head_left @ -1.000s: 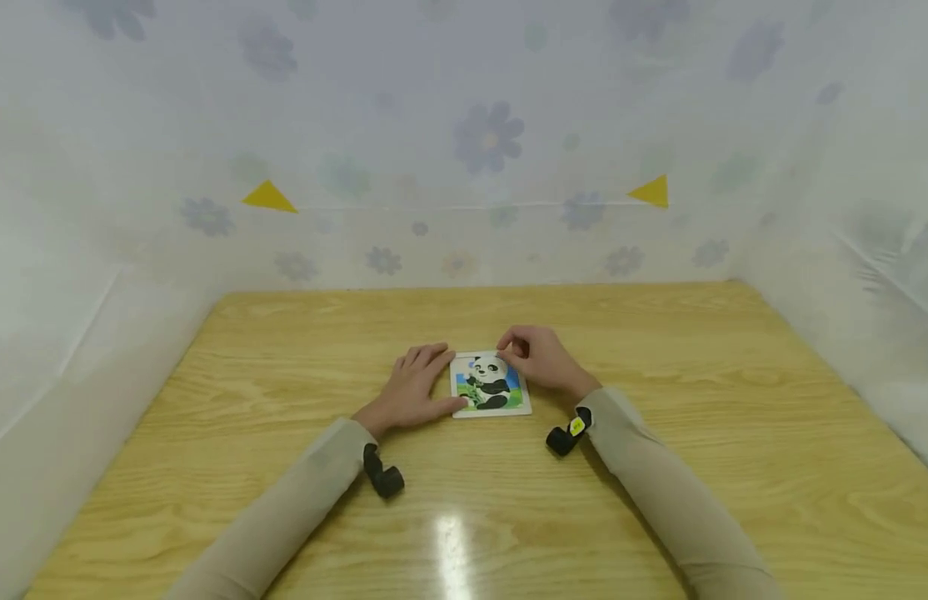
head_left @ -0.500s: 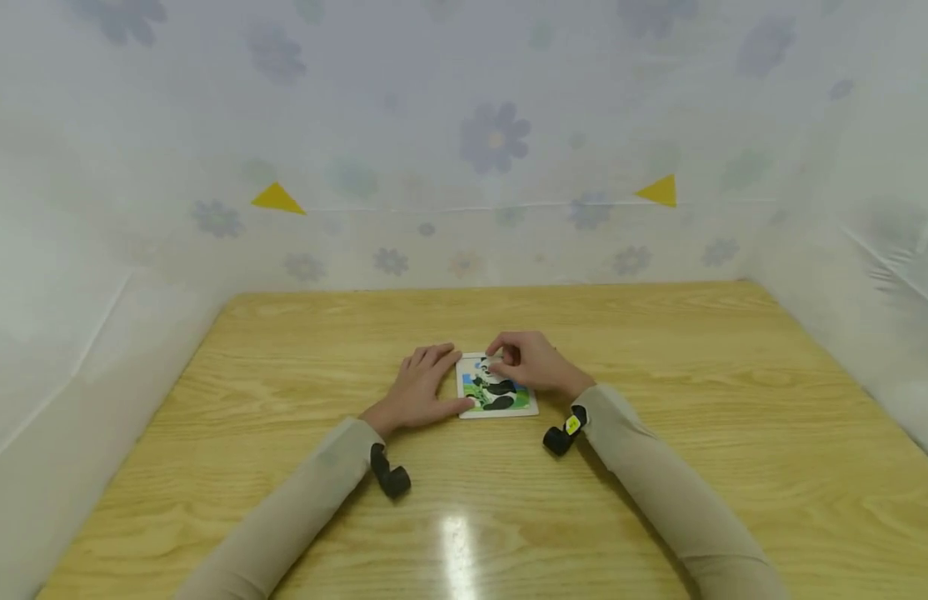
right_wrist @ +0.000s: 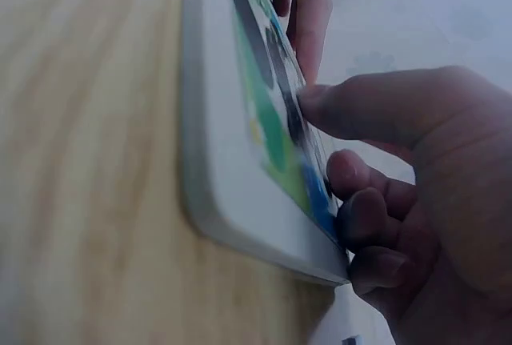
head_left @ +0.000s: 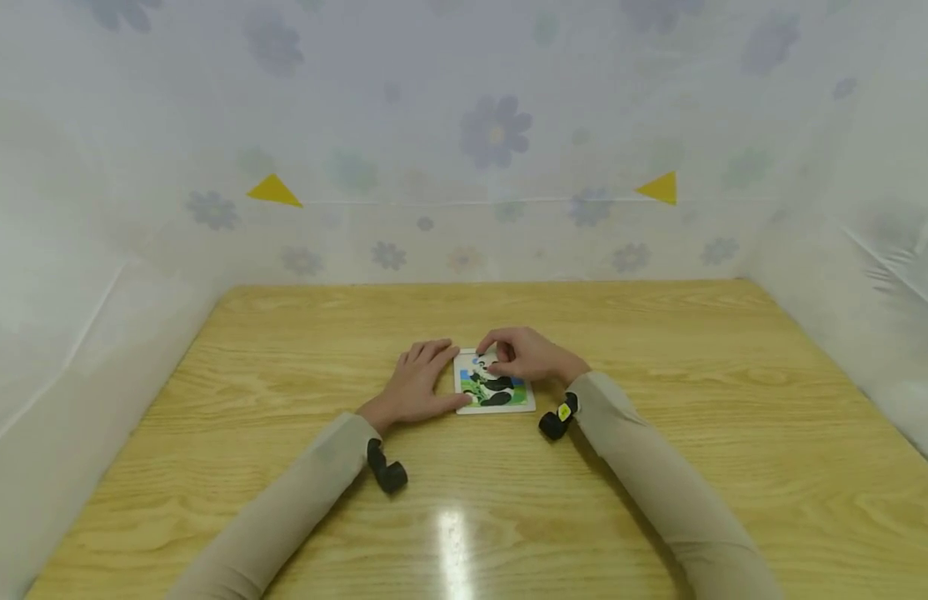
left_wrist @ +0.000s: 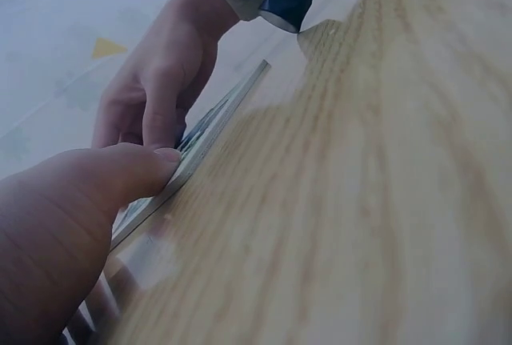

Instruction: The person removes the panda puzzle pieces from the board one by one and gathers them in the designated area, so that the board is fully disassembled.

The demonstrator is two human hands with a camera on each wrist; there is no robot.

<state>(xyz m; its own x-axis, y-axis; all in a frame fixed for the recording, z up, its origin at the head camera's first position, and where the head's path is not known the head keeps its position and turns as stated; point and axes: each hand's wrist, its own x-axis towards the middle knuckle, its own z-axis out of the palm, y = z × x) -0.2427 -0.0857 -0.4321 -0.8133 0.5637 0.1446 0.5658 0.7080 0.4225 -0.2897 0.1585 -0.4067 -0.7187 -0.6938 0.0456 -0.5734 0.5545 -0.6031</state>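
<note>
A small white-framed panda picture board (head_left: 497,409) lies flat on the wooden table. My left hand (head_left: 415,390) lies along its left side, with fingers stretched toward the upper left corner and the thumb over the lower left corner. In the left wrist view that thumb (left_wrist: 144,170) rests on the board's edge. My right hand (head_left: 530,357) is over the board's upper part. Its thumb (right_wrist: 324,105) touches the picture surface in the right wrist view; the forefinger bends down toward the panda's head. The other fingers curl at the board's edge. Whether thumb and forefinger pinch something, I cannot tell.
The wooden table (head_left: 321,333) extends around the board on every side. White flowered sheeting (head_left: 359,125) encloses its back and sides, with two yellow triangles (head_left: 656,189) at the back. Black camera mounts (head_left: 556,423) sit on both wrists.
My right hand has moved left from the board's upper right corner onto the panda's head. The left hand stays at the board's left side. The head view shifts slightly.
</note>
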